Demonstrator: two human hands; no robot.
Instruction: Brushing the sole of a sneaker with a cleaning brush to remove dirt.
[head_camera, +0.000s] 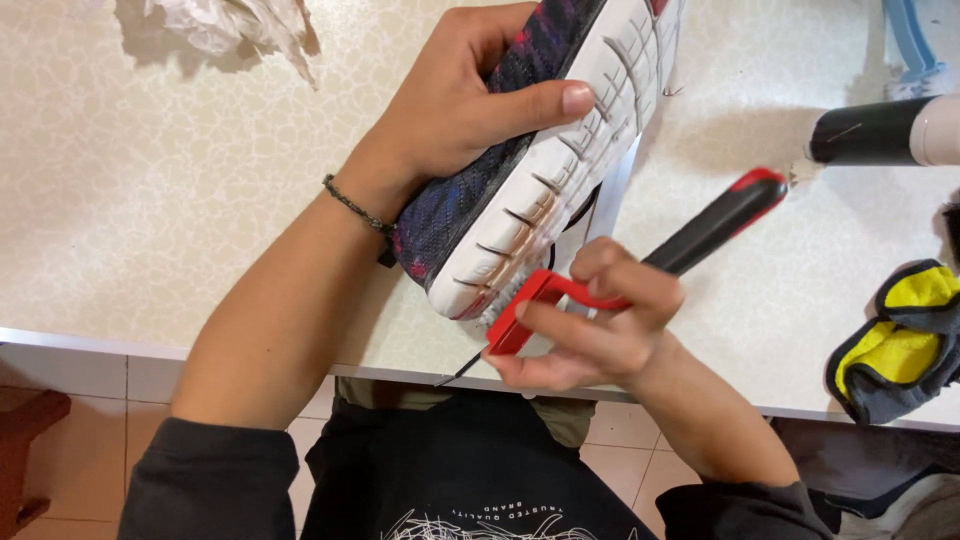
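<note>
My left hand (470, 100) grips a dark blue and purple knit sneaker (480, 190), tilted on its side with its white grooved sole (560, 170) facing right. My thumb lies across the sole. My right hand (590, 330) holds a red and black handled tool (700, 230) with a thin metal tip (455, 375) pointing down-left, just below the sneaker's end near the table's front edge. The tool's red guard touches the sole's lower end.
The cream patterned table (150, 200) carries crumpled white paper (230, 25) at the back left, a black and white cylinder (880, 130) at the right, a yellow and grey cloth (900, 340) at the right edge. Tiled floor lies below.
</note>
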